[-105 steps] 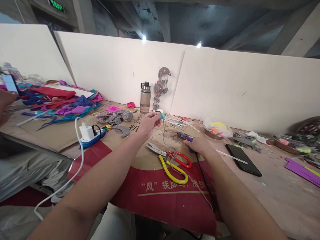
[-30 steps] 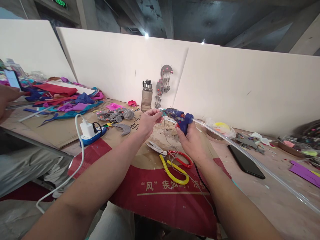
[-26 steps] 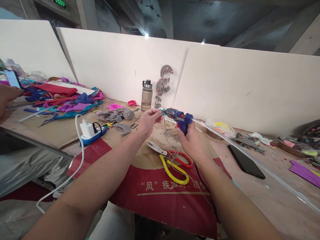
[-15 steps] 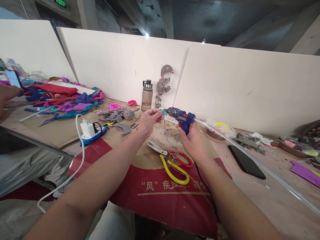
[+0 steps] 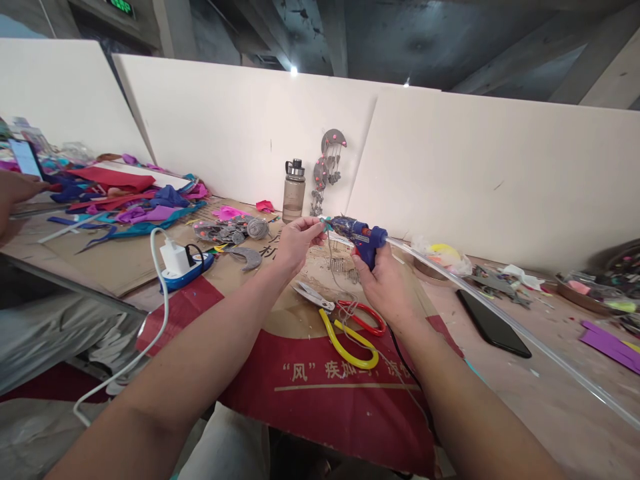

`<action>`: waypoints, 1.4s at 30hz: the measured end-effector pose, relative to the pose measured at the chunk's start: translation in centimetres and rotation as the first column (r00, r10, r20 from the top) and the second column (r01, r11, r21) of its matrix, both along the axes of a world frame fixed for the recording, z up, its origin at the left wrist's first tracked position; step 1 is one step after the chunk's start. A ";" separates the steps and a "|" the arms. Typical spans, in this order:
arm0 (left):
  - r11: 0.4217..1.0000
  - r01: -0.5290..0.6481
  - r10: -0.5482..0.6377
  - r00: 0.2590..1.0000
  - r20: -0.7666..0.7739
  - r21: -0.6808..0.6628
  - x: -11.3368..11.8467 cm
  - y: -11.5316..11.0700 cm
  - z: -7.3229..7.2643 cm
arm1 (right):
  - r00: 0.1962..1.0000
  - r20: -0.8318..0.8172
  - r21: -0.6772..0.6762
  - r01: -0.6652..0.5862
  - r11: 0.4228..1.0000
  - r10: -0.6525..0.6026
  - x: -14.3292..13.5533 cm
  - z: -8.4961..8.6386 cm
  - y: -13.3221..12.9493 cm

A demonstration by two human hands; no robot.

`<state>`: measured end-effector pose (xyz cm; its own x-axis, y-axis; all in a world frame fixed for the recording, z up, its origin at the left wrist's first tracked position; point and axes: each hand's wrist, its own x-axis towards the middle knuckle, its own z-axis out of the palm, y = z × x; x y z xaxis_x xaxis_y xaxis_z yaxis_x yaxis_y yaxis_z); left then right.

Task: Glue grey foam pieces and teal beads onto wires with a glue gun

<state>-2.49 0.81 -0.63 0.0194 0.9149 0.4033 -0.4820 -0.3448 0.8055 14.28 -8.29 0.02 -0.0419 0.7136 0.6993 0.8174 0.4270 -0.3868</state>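
Between thumb and fingers, my left hand pinches a small teal piece, from which grey yarn hangs down. My right hand is wrapped round a blue hot glue gun; its dark, crusted nozzle points left and meets the teal piece, though whether they touch is hard to tell. A long clear glue stick runs out of the gun's back to the right. Below my hands lie scissors with one red and one yellow handle, yarn strands across them.
A bottle stands at the back beside a grey felt moon hanging. Left are a grey felt crescent, a blue power strip and a coloured fabric pile. A black phone lies right. Another person's hand shows far left.
My right hand has shifted the glue gun slightly left, bringing its nozzle closer to the teal piece. My left hand has stayed almost still.
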 end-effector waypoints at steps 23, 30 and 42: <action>1.000 -0.001 0.001 1.000 0.015 0.000 0.1 -0.2 0.3 | 1.000 -0.024 -0.028 0.018 0.999 -0.019 -0.1 0.2 -0.3; 1.000 0.003 -0.002 1.000 0.013 -0.010 0.1 -0.4 0.4 | 0.999 -0.031 -0.033 0.021 0.999 -0.022 -0.2 0.4 -0.4; 1.000 0.005 -0.005 1.000 -0.017 -0.002 0.2 -0.2 0.2 | 0.999 0.009 -0.065 0.039 0.997 -0.038 -0.4 0.7 -0.7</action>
<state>-2.28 0.62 -0.47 0.0309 0.9156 0.4010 -0.4703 -0.3406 0.8141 13.86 -9.04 0.69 -0.0187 0.7586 0.6512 0.8359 0.3692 -0.4060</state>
